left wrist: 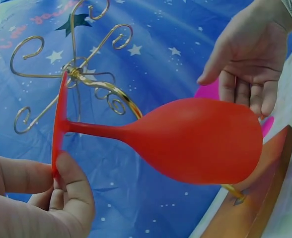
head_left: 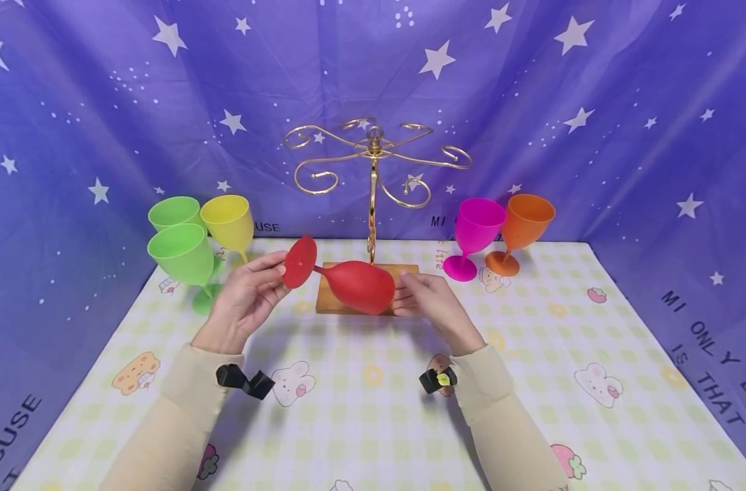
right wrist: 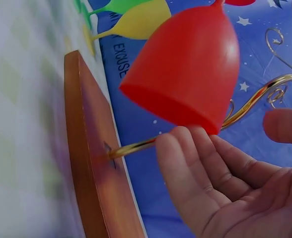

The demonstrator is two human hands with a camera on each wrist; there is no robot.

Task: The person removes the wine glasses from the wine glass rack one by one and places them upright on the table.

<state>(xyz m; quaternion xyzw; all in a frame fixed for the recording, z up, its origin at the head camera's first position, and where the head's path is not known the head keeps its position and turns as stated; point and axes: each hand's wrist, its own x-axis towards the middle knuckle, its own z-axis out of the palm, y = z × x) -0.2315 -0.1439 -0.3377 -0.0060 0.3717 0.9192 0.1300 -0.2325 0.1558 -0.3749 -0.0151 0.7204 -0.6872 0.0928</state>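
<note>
A red plastic goblet point(head_left: 362, 286) is held sideways above the table, in front of a gold-coloured rack. My left hand point(head_left: 245, 294) pinches the edge of its round foot point(left wrist: 59, 126) between thumb and fingers. The bowl points right, toward my right hand point(head_left: 431, 303), whose fingers are extended with their tips right at the rim. In the right wrist view, the right palm point(right wrist: 235, 183) faces up with the thumb apart, and the bowl's mouth hangs over the fingertips. The rack point(head_left: 374, 184) has several curled wire arms on a curved post and a wooden base point(head_left: 325, 300), partly hidden behind the goblet.
Two green goblets point(head_left: 179, 256) and a yellow goblet point(head_left: 228, 221) stand at the back left. At the back right are a magenta goblet point(head_left: 479, 225) and an orange goblet point(head_left: 526, 221). A checked cloth point(head_left: 361, 423) covers the table; a starry blue curtain point(head_left: 373, 54) hangs behind.
</note>
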